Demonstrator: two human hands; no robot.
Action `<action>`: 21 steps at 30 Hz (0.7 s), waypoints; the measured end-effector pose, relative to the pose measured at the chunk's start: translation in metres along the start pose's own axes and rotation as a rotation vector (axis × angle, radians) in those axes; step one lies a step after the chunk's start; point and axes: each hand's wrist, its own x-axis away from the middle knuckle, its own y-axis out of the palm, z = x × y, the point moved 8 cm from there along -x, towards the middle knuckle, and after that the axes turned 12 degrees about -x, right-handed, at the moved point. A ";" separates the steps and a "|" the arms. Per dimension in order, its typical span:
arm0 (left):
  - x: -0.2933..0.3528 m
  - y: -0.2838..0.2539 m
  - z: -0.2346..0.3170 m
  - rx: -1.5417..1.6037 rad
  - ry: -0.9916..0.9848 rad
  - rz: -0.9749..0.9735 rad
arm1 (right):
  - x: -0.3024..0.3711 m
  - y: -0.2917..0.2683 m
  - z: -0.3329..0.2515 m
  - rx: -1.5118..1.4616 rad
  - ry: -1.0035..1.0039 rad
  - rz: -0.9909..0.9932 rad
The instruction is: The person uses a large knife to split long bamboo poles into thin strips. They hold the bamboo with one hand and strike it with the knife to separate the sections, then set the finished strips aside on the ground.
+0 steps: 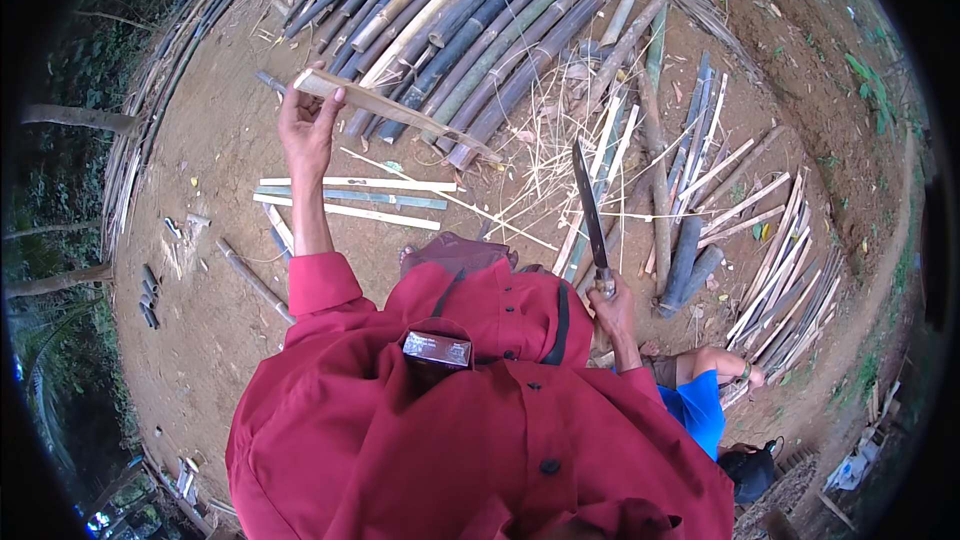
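Note:
My left hand (308, 130) is raised at the upper left, its fingers and thumb closed around one end of a split bamboo strip (390, 110). The pale strip slants down to the right, its far end over the bamboo poles. In my right hand (613, 310) is the handle of a machete (590, 210), its long dark blade pointing away from me and up. Blade and strip are apart. Between them on the ground lies a tangle of thin bamboo shavings (545, 160). Several split bamboo slats (355, 195) lie on the dirt below my left hand.
A large stack of bamboo poles (490, 30) spreads across the far side. More split strips (785, 280) are piled at the right. Another person in a blue garment (700, 410) is close by my right side. Short dark pieces (150, 295) lie at the left.

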 end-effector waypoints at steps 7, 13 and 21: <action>0.044 -0.034 0.022 -0.032 0.048 0.040 | 0.010 0.089 -0.148 -0.045 -0.361 -0.295; 0.059 -0.045 0.057 -0.289 0.081 0.072 | 0.052 0.156 -0.253 -0.153 -0.564 -0.541; 0.074 -0.036 0.081 -0.562 0.211 0.135 | 0.071 0.198 -0.297 -0.102 -0.728 -0.577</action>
